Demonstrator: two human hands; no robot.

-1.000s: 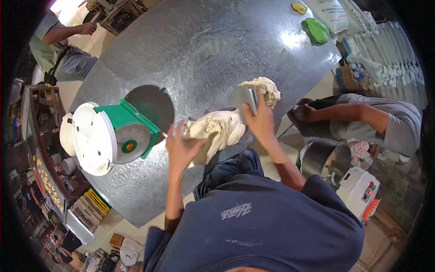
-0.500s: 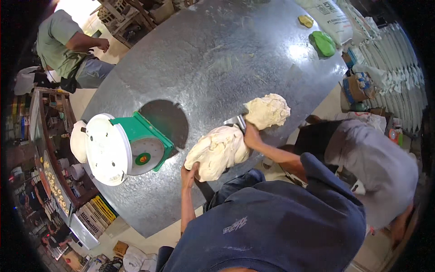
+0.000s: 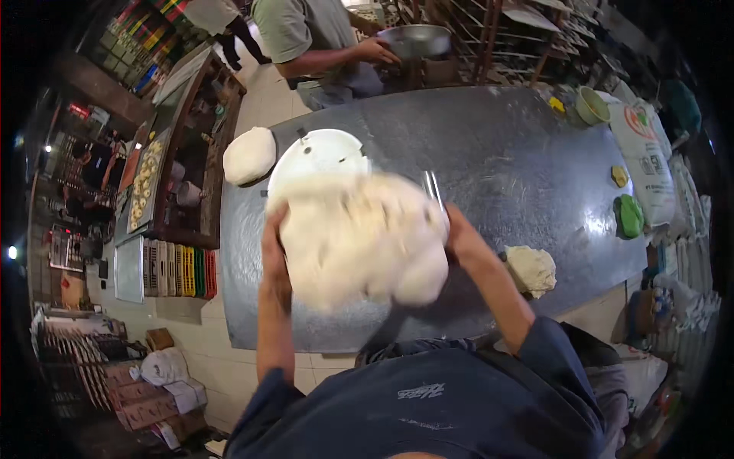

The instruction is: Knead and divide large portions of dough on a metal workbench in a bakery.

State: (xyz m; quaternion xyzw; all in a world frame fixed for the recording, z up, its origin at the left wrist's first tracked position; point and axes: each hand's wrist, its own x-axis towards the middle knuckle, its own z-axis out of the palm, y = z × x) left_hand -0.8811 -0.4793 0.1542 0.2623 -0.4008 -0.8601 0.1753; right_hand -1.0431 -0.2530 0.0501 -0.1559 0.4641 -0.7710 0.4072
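Note:
Between my two hands a large mass of pale dough [image 3: 359, 245] is lifted above the metal table, blurred by motion. My left hand [image 3: 274, 241] grips its left side, fingers partly hidden. My right hand [image 3: 459, 229] presses the right side and also holds a shiny metal dough scraper [image 3: 433, 189], its blade pointing away from me. Just beyond the dough is the round white pan of a weighing scale [image 3: 317, 157]; the dough hides the scale's body. A smooth dough ball [image 3: 251, 155] lies left of the pan. A smaller rough dough piece [image 3: 531, 271] rests to the right.
The grey metal table [image 3: 497, 153] spreads ahead. At its right end are a green lump [image 3: 630, 216], a yellow lump [image 3: 619, 176], a bowl [image 3: 592, 105] and white sacks [image 3: 646, 153]. Across the table a person [image 3: 321, 53] holds a metal basin [image 3: 417, 40]. Crates [image 3: 180, 268] stand left.
The large dough has risen off the table and moved toward the scale between my hands. My view has turned. The person across now holds a basin.

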